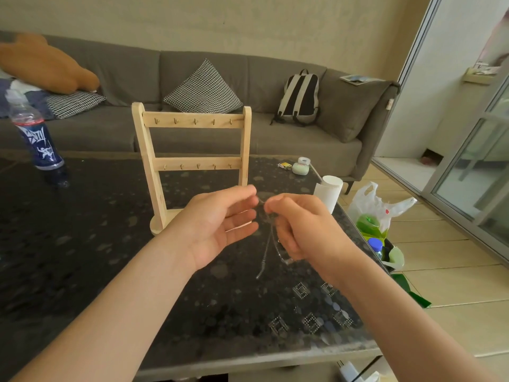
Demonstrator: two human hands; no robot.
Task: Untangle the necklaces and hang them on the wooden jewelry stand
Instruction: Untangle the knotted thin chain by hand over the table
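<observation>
Bottle [37, 133] stands far left on the dark table [82, 244]. The wooden jewelry stand [192, 119] sits centre, its base partly hidden by the left hand [220, 224], whose fingers are loosely spread; whether it pinches the chain is unclear. Thin, blurred necklaces [265, 252] dangle between the hands above the table, and the right hand [300, 227] curls round them.

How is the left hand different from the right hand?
The left hand shows its palm with fingers nearly straight; the right hand is curled into a loose fist. The left hand only pinches the necklaces at its fingertips, while the chains hang down from inside the right hand. Both are raised over the dark table, in front of the wooden stand.
</observation>
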